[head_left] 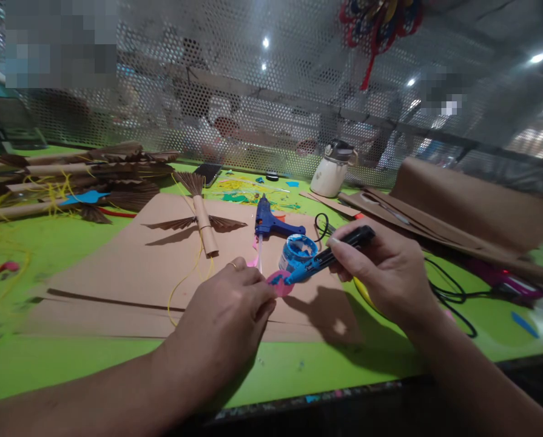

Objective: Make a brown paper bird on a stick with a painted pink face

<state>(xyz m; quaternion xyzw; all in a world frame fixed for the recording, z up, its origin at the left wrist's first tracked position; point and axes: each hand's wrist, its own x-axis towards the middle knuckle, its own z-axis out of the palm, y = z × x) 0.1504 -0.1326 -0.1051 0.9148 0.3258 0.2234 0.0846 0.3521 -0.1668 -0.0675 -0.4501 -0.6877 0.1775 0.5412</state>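
My left hand (pixel 228 312) is closed in a pinch on a small pink paper disc (pixel 280 283), holding it on the brown paper sheet (pixel 130 267). My right hand (pixel 383 270) grips a black-handled brush (pixel 332 255) whose blue-painted tip touches the disc. A small pot of blue paint (pixel 297 250) stands just behind the disc. A blue glue gun (pixel 266 221) lies beyond it with its nozzle toward me.
A brown paper roll with fan-shaped wings (pixel 202 221) lies on the sheet. More brown paper fans and rolls (pixel 93 176) pile up at the far left. A white jug (pixel 330 173), folded brown paper (pixel 457 206), a black cable (pixel 448 291) and a perforated metal screen (pixel 253 91) stand behind and to the right.
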